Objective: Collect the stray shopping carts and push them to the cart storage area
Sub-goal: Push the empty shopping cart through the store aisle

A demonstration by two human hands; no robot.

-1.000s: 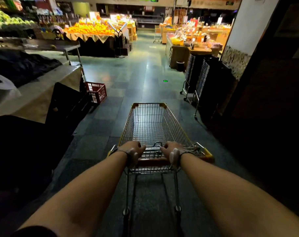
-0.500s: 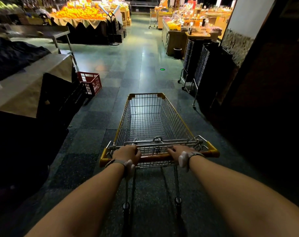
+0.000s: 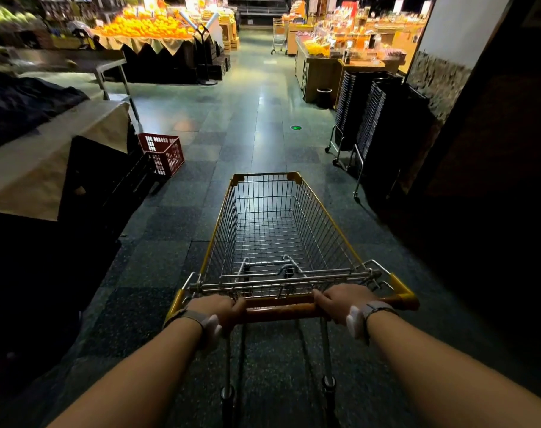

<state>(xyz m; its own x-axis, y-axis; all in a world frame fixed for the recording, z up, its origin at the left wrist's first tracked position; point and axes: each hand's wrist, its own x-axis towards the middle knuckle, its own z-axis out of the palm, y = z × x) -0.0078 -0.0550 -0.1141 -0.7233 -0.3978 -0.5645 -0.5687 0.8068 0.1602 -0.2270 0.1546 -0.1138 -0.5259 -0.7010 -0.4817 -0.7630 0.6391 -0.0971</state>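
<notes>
One shopping cart (image 3: 278, 236) is in hand: the left hand (image 3: 216, 308) and the right hand (image 3: 343, 301) each have a full grip on its orange handle bar (image 3: 278, 312), fingers curled over the top, the left near the bar's left end and the right toward its right end. The cart stands directly in front of the person on the dark tiled floor (image 3: 158, 267), nose pointing up the aisle, its wire basket holding nothing. So the collecting of this cart looks done, while the delivery is not: no row of nested carts shows anywhere, and where the storage area lies cannot be told. A second cart (image 3: 278, 38) stands alone far up the aisle beside the lit produce stands, near a wooden display counter (image 3: 312, 72) (it may well be another stray to fetch, though that is a guess). Counted: two carts in view, one held and one loose; two hands, both on the bar; two stacks of dark baskets on wheeled stands (image 3: 365, 118) against the right wall, just ahead of the cart's right side; one red crate (image 3: 164, 152) on the floor to the left, beside a cloth-draped tabletop (image 3: 46, 159). The aisle between crate and stacks looks wide enough to pass.
</notes>
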